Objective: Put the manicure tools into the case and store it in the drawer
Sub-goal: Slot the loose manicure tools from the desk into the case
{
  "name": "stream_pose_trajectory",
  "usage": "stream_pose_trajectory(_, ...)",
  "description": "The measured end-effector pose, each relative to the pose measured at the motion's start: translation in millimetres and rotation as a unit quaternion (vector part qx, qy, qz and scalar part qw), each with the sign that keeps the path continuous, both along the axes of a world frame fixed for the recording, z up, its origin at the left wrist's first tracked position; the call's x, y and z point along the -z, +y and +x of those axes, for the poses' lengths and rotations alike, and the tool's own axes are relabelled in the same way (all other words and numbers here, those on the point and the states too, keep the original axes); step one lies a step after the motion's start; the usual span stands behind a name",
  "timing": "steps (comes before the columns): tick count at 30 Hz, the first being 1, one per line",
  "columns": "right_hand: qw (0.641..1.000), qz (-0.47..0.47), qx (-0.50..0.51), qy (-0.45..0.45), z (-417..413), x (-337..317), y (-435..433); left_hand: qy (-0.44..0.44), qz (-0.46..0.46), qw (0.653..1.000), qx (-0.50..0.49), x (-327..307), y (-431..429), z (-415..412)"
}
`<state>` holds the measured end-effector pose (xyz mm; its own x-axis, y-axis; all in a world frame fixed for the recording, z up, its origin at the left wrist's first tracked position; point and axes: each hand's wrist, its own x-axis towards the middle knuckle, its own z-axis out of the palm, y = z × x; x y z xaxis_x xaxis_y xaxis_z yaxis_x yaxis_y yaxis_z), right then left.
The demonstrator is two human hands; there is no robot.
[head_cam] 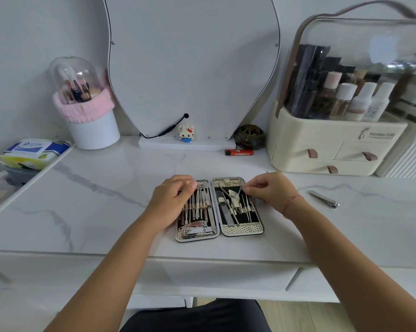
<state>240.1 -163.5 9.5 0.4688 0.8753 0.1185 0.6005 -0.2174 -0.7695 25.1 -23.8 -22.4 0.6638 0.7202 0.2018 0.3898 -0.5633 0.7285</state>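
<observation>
An open manicure case lies flat on the marble tabletop, both halves holding several metal tools under elastic straps. My left hand rests on the case's left half, fingers curled over the tool tops. My right hand hovers at the right half's upper edge, thumb and forefinger pinched on a thin tool there. A loose nail clipper lies on the table to the right of my right wrist. A drawer front runs under the table edge, closed.
At the back stand a mirror, a small block figure, a dark round holder and an orange lighter. A cream cosmetics organizer sits right, a brush holder left, wipes on a side shelf.
</observation>
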Motion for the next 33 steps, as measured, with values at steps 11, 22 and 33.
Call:
stream_pose_trajectory(11,0.972,0.100,0.195,0.082,55.5,-10.7,-15.3,-0.002,-0.004,1.000,-0.002,0.4,0.3,-0.2)
stream_pose_trajectory(22,0.977,-0.122,0.158,-0.076,47.3,-6.4,-4.7,-0.001,0.000,1.000,-0.001,-0.1,-0.4,-0.2)
stream_pose_trajectory(33,0.973,-0.160,0.114,-0.119,45.7,-10.5,-1.0,0.001,0.000,1.000,0.000,0.0,0.4,0.0)
